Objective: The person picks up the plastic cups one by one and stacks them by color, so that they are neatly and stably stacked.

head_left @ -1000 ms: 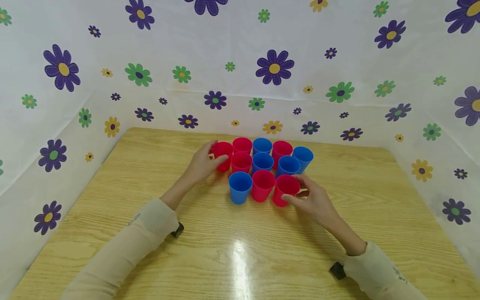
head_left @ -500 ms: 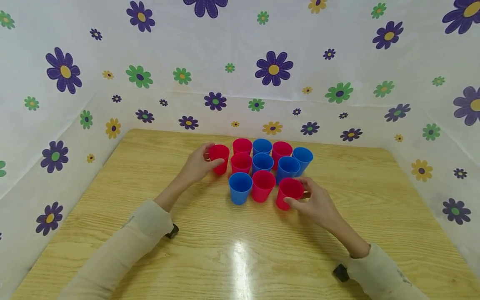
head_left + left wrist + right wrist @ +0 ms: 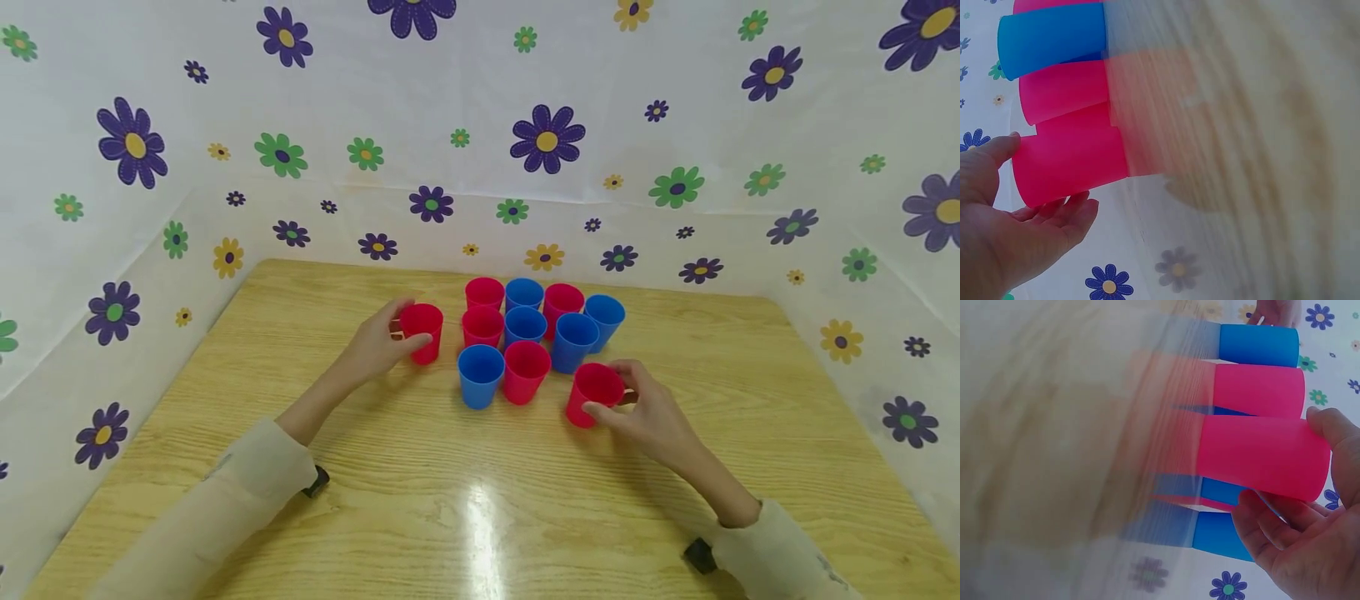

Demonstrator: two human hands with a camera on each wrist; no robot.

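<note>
My left hand [image 3: 378, 343] grips a red cup [image 3: 423, 337] between thumb and fingers, a little left of the cup cluster. In the left wrist view the same red cup [image 3: 1072, 164] stands on the table, fingers curved round its side. At the cluster's front right, my right hand [image 3: 651, 417] grips another red cup [image 3: 592, 396], its thumb at the near side. The right wrist view shows this red cup [image 3: 1263, 456] between thumb and fingers. Between the hands stand a blue cup [image 3: 480, 379] and a red cup [image 3: 525, 375], side by side and upright.
Behind them, several more red and blue cups stand close together, among them a blue cup [image 3: 573, 346] and a red cup [image 3: 483, 325]. The wooden table [image 3: 420, 483] meets a flower-print cloth [image 3: 450, 108] at the back and sides.
The left hand has drawn its red cup left and nearer, away from the cluster. The right hand has moved its red cup right and nearer, opening a gap beside the front cups.
</note>
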